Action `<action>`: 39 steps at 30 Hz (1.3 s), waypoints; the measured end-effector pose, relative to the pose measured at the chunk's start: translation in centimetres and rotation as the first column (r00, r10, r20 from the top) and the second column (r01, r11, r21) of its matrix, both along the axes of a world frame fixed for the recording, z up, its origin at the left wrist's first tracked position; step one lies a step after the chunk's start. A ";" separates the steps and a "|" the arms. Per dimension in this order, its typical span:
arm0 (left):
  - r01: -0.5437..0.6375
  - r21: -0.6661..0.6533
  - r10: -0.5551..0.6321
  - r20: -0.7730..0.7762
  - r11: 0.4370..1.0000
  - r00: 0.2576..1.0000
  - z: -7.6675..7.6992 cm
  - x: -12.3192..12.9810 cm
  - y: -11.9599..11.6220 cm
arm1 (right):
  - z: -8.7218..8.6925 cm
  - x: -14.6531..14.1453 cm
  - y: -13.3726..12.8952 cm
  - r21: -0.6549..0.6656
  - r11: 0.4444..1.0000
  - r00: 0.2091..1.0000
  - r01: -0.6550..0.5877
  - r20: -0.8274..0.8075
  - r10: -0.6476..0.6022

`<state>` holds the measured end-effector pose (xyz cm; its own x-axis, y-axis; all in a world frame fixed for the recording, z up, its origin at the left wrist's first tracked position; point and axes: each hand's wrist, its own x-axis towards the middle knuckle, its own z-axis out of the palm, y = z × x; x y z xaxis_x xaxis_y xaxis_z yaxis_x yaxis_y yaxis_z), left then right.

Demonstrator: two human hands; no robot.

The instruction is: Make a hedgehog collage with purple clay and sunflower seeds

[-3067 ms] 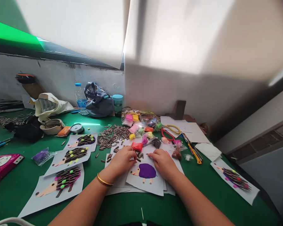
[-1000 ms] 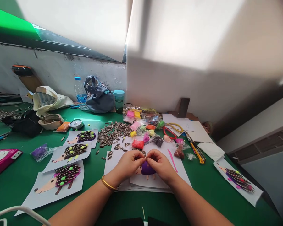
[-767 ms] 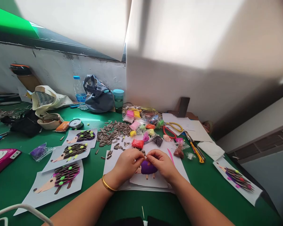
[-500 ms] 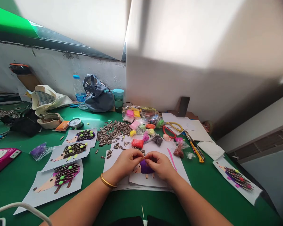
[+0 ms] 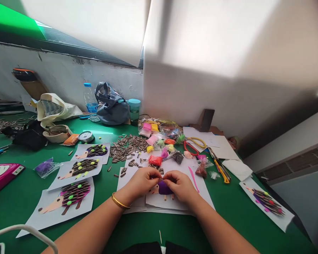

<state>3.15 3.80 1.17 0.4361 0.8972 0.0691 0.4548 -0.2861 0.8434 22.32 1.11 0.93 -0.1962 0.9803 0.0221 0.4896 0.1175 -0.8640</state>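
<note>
My left hand (image 5: 142, 183) and my right hand (image 5: 180, 185) meet fingertip to fingertip, both pinched closed. Something tiny and brownish sits between the fingertips, too small to make out. Just below them lies a hedgehog picture on white paper, with a purple clay body (image 5: 164, 188), a peach face and small legs; my fingers partly cover it. Sheets of white paper (image 5: 205, 199) lie under my hands. Beyond my left hand spreads a pile of striped sunflower seeds (image 5: 128, 146), several of them loose on the paper.
Bagged clay, including a red pack (image 5: 155, 161), lies past my hands. Scissors (image 5: 191, 148), a yellow utility knife (image 5: 222, 171) and a pink clay tool (image 5: 193, 179) are to the right. Seed-covered hedgehog pictures (image 5: 51, 205) lie left; another hedgehog picture (image 5: 283, 220) is far right. A blue bag (image 5: 112, 112) stands behind.
My hands stay pinched together over the purple hedgehog, with only slight finger movement. The view has shifted very slightly.
</note>
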 end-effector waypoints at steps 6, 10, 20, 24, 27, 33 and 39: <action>-0.012 0.028 0.014 -0.081 1.000 0.997 -0.3 -0.3 0.3 | -0.2 1.3 0.5 0.172 0.985 0.978 -0.015 0.206 -0.021; -0.031 0.245 0.094 -0.251 0.969 0.963 -0.2 -0.6 0.5 | -0.2 2.7 1.9 0.275 0.961 0.937 0.033 0.326 -0.125; 0.090 0.460 0.207 -0.555 0.883 0.805 -0.3 -0.2 0.8 | -0.1 3.8 2.8 0.252 0.964 0.846 0.084 0.494 -0.203; 0.092 0.463 0.207 -0.553 0.881 0.807 -0.5 -0.2 0.9 | -0.1 4.2 2.6 0.173 0.984 0.813 0.053 0.564 -0.143; 0.084 0.462 0.203 -0.538 0.883 0.818 -0.7 -0.3 0.9 | -0.3 3.9 2.6 0.169 0.985 0.801 0.030 0.586 -0.125; 0.081 0.450 0.172 -0.494 0.889 0.852 -0.6 -0.3 0.9 | -0.5 3.4 2.6 0.238 0.971 0.776 0.009 0.611 -0.157; 0.089 0.435 0.144 -0.474 0.896 0.869 -0.5 -0.4 0.7 | -0.1 2.3 3.1 0.229 0.970 0.808 -0.082 0.585 -0.070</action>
